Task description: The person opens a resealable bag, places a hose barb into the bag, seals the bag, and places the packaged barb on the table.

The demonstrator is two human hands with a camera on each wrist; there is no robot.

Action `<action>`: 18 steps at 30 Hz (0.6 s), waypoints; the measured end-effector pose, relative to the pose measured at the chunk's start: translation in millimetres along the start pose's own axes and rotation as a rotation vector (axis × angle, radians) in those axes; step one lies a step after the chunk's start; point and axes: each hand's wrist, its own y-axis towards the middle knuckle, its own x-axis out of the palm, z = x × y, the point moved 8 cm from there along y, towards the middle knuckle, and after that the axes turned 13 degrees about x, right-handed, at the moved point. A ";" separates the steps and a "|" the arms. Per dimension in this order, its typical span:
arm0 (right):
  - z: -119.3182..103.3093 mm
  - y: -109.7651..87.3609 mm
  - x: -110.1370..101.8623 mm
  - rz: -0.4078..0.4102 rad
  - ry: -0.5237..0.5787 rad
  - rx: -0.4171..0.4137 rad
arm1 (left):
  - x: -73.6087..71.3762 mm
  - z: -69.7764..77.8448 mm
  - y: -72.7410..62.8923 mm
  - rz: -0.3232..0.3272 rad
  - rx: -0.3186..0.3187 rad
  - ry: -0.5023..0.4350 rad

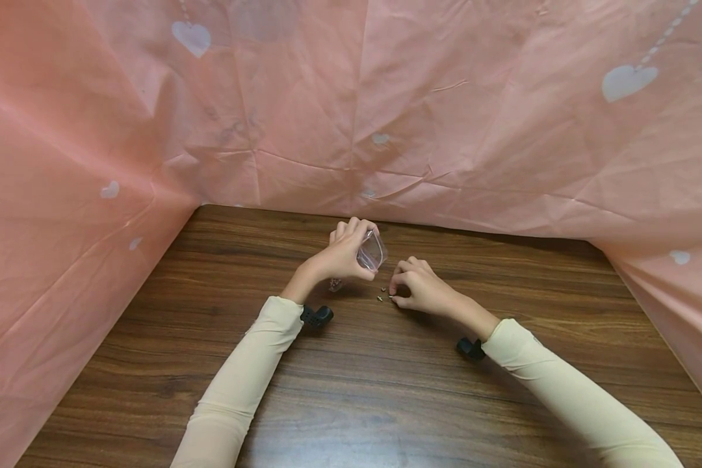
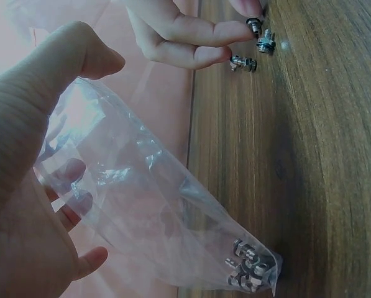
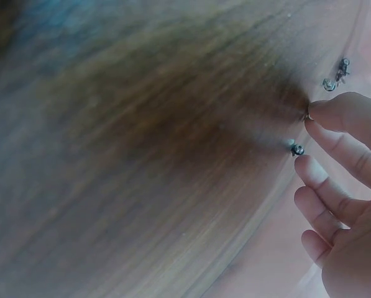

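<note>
One fitting in narrow right grip

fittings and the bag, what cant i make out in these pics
- Left wrist view: the exact number of heaped fittings in the plastic bag; they overlap.
- Right wrist view: the full shape of the pinched fitting; the right hand mostly covers it.
- Head view: fine detail of the loose fittings; too small.
- Head view: the rest of the left sleeve; cut off by the bottom edge.
</note>
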 end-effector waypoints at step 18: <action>-0.9 -1.7 -0.5 0.001 0.007 0.004 | 0.2 0.7 0.3 0.007 0.009 -0.006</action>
